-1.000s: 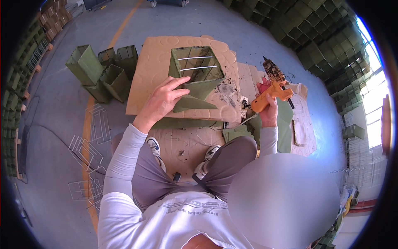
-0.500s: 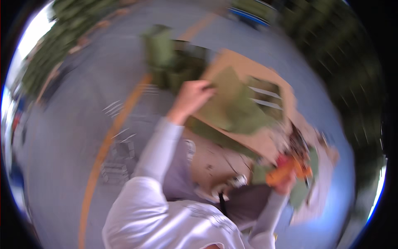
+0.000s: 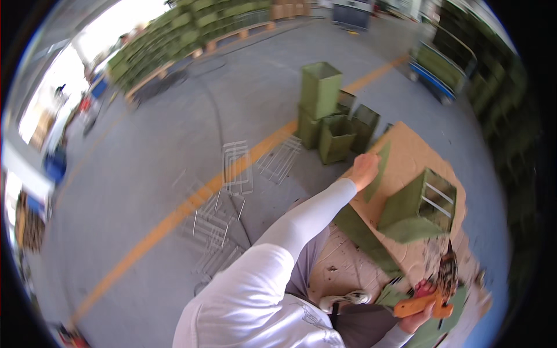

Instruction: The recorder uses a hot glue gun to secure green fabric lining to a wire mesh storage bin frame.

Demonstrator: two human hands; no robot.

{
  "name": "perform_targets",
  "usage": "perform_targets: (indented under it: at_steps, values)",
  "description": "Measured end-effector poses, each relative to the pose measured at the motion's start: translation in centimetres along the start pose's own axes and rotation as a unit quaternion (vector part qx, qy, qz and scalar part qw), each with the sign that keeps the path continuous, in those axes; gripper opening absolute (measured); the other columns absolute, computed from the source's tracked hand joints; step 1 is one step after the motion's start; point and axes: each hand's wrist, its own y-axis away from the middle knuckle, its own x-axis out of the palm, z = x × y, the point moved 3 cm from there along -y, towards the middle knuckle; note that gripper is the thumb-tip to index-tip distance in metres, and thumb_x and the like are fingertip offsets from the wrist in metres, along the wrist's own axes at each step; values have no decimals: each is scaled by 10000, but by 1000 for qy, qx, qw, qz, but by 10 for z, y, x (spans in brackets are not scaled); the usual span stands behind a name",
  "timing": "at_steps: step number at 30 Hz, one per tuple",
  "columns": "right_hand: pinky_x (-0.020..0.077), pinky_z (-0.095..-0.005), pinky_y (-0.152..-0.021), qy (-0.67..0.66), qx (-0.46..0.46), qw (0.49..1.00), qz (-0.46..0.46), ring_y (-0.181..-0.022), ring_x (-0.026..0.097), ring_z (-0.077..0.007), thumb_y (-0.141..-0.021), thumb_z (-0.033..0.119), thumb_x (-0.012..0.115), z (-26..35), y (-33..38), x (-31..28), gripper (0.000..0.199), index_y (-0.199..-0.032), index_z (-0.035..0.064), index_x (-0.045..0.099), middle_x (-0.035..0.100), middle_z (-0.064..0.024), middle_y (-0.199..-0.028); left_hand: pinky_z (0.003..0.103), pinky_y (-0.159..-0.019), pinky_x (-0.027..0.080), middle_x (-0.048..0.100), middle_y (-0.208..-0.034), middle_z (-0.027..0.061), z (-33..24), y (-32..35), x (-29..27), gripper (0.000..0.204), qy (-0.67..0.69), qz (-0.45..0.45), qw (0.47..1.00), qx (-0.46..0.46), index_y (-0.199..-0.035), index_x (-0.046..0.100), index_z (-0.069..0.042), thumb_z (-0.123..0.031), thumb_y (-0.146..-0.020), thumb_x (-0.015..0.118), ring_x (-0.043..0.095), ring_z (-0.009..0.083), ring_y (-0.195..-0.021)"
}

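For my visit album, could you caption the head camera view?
Left hand at a green sheet over cardboard, right hand gripping an orange gun-shaped tool, near an open green box.

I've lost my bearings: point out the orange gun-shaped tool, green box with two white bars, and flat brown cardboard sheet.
Orange gun-shaped tool (image 3: pixel 413 305), head view: handle.
Green barred box (image 3: pixel 402 203), head view: side wall.
Cardboard sheet (image 3: pixel 411 158), head view: bare surface.

Left hand pinching green sheet; right hand gripping orange glue gun; green box on cardboard.
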Motion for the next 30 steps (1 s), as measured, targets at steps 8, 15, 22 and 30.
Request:
perform_targets:
  at_steps: [8,15,22,30]
  values:
    - [399,-459,-968,30,68,990,-119,-998,539,-288,-722,259,684,-12,-15,64,440,-1061,23,530,554,-123,-964,348,-913,449,646,-1108,180,-30,-65,-3,549,277,85,957,-27,-1086,637,24,-481,-934,488,606,283,-1060]
    - [340,-427,-1025,2,111,992,-53,-1050,488,-254,-754,245,670,-23,-12,86,422,-1100,55,523,523,-99,-1000,280,-907,389,640,-944,94,-97,-65,11,652,424,223,878,-10,-1039,644,44,-575,-898,497,552,150,-959]
    - [342,-421,-1014,51,128,990,-39,-1105,458,-257,-835,217,606,-46,-25,106,375,-1140,38,481,472,-81,-1054,324,-1020,321,634,-1139,87,-116,-61,3,516,424,293,857,-15,-1120,656,-16,-472,-907,539,513,171,-1132]
    - [369,-412,-956,55,142,985,-76,-1029,477,-247,-828,234,624,-51,-27,112,307,-1042,50,502,472,-60,-983,244,-853,414,648,-974,9,-118,-53,8,358,431,258,865,-19,-1089,658,7,-297,-932,554,540,86,-932]
